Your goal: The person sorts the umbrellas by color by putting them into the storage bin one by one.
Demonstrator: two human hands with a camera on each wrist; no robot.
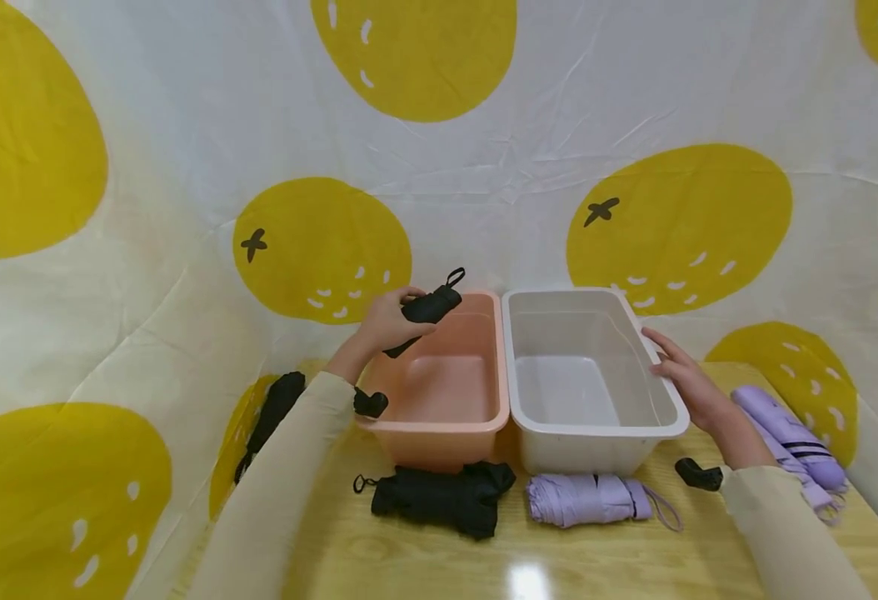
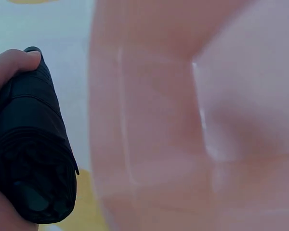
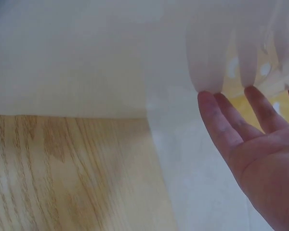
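In the head view my left hand (image 1: 388,321) grips a folded black umbrella (image 1: 431,306) over the left rim of the pink bin (image 1: 501,367). The umbrella tilts, its wrist loop at the upper right. The left wrist view shows the thumb and part of the hand around the rolled black umbrella (image 2: 33,115), beside the pink wall (image 2: 149,115). My right hand (image 1: 690,383) is at the right side of the white bin (image 1: 510,358). In the right wrist view its fairly straight fingertips (image 3: 207,98) touch the bin's pale outer wall (image 3: 86,62).
In front of the bins lie another black umbrella (image 1: 439,500) and a folded lilac umbrella (image 1: 585,500). More lilac umbrellas (image 1: 791,433) lie at the right, and a black umbrella (image 1: 277,408) at the left, partly behind my sleeve. A lemon-patterned cloth (image 1: 469,192) hangs behind the bins.
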